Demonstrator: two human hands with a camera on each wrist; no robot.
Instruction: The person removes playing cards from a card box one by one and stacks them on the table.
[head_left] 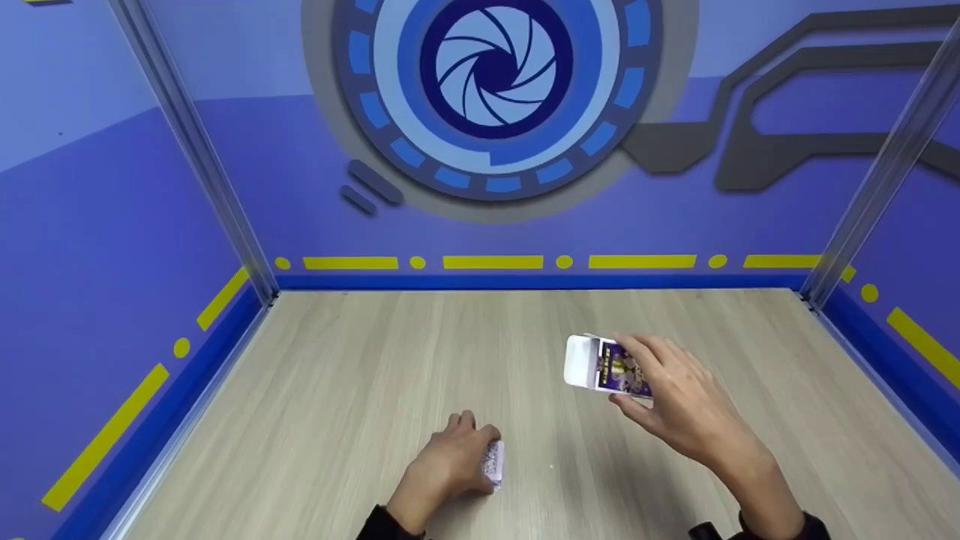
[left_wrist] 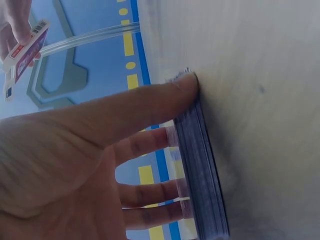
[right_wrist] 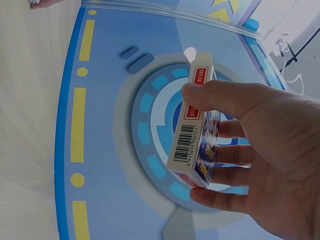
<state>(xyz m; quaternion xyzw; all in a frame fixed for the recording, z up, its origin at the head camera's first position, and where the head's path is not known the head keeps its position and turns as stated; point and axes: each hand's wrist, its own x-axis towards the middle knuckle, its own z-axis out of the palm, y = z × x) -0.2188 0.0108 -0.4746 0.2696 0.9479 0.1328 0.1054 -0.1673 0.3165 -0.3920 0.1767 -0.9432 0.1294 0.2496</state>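
Observation:
My left hand (head_left: 448,459) grips a deck of cards (head_left: 494,463) low over the front middle of the table. In the left wrist view the thumb presses one edge of the stacked deck (left_wrist: 199,165), and the fingers reach round its far side. Up and to the right, my right hand (head_left: 686,401) holds a printed card box (head_left: 624,369) above the tabletop, thumb and fingers on opposite sides. The box's white end flap (head_left: 580,361) stands open toward the left. A barcode and a red label show on the narrow side of the box (right_wrist: 192,125) in the right wrist view.
The light wood table (head_left: 390,360) is bounded by a blue-purple back wall (head_left: 247,180) and side walls (head_left: 75,300) with yellow dashes. Metal posts (head_left: 202,150) stand at the back corners.

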